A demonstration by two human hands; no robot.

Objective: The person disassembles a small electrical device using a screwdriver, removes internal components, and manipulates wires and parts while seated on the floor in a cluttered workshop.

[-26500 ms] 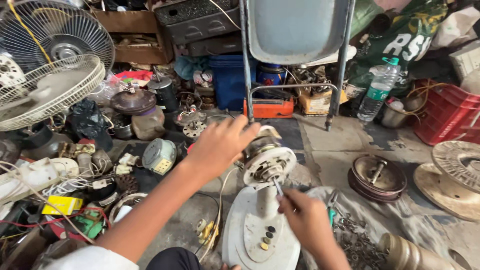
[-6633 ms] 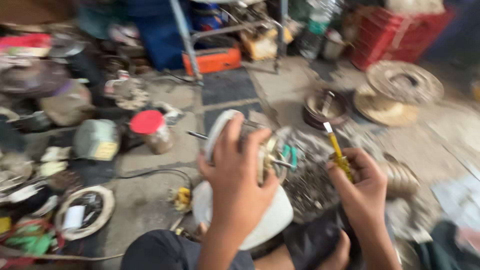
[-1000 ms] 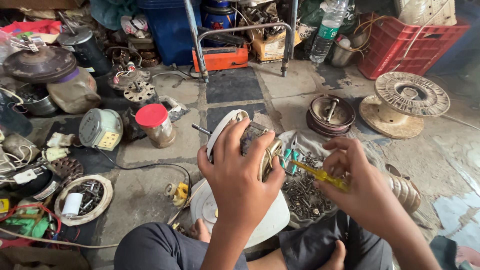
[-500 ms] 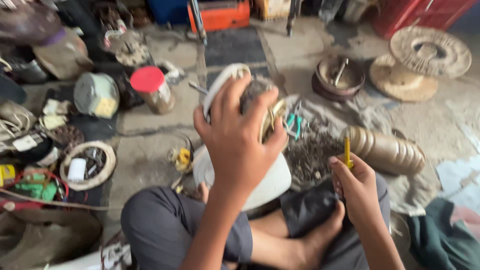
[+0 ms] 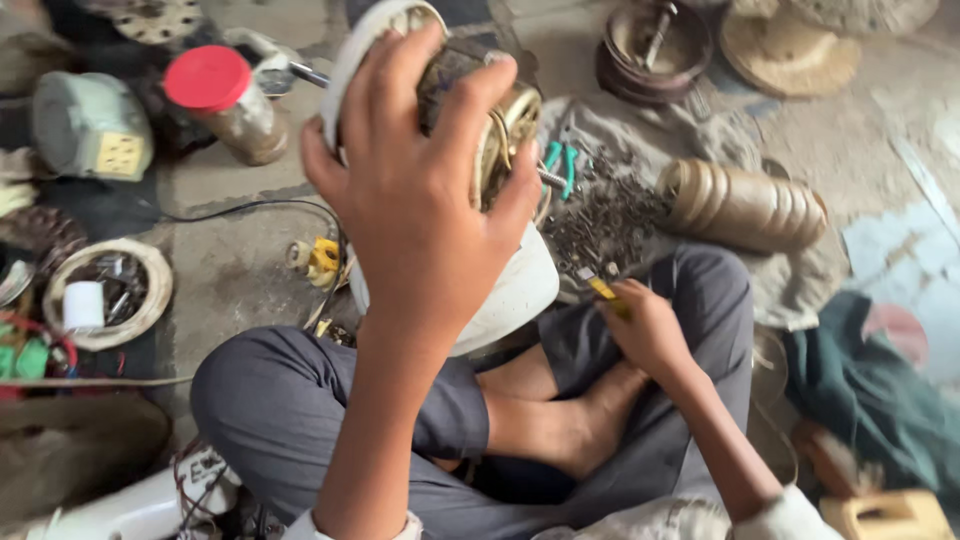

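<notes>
Left hand (image 5: 425,190) clamped over round fan motor w/ brass-coloured windings (image 5: 480,105), fingers (image 5: 395,90) wrapped round its top, motor sitting atop rounded white plastic fan housing (image 5: 505,295) between the knees. Same grip as 1 s ago, no shift there. Right hand (image 5: 645,325) changed: a sec ago up beside the motor w/ yellow-handled screwdriver (image 5: 605,290) at working height; now dropped low, near grey trouser leg (image 5: 700,300), fingers closed round the handle, tip not visible. So tool off the motor for now, prob. between screws or reaching for something. Camera also tilted further down, more lap and bare foot (image 5: 590,425) in view. Just beyond right hand: heap of small dark screws & bits (image 5: 610,215) on grey cloth, teal-handled pliers (image 5: 560,165), ribbed brass-coloured cylinder (image 5: 745,205). Off to left: red-lidded jar (image 5: 220,100), dusty concrete floor (image 5: 235,270).
</notes>
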